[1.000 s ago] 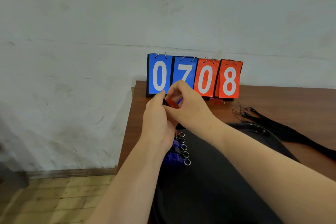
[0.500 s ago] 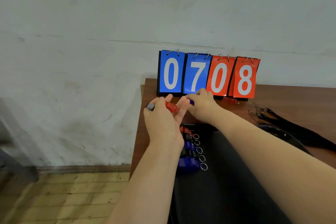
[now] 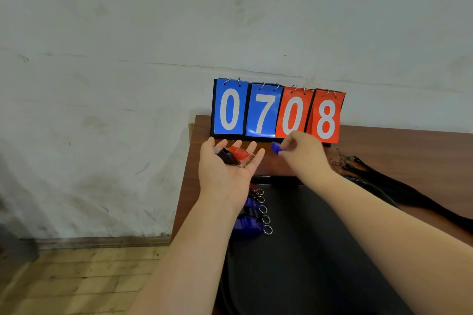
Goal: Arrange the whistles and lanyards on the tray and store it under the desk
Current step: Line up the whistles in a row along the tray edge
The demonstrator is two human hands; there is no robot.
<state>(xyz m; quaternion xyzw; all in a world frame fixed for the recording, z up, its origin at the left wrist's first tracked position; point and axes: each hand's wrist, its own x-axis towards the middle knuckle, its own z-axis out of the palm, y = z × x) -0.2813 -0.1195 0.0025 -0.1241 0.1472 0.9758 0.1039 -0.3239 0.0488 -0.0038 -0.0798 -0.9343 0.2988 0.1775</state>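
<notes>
My left hand (image 3: 227, 169) is palm up over the desk's left end, fingers spread, with a red whistle (image 3: 239, 153) and a black whistle (image 3: 227, 157) lying in it. My right hand (image 3: 304, 151) pinches a blue whistle (image 3: 276, 148) just in front of the scoreboard. A row of several red, black and blue whistles (image 3: 252, 215) with metal rings lies along the left side of the black tray (image 3: 307, 250). A bundle of black lanyards (image 3: 378, 181) with metal clips lies on the desk to the right of the tray.
A flip scoreboard (image 3: 277, 111) reading 0708 stands at the back of the brown desk (image 3: 409, 146), against the white wall. The desk's left edge drops to a wooden floor (image 3: 76, 279).
The hands have come apart. My left hand has opened palm up with the red and black whistles in it. My right hand has lifted a blue whistle off the desk to the right.
</notes>
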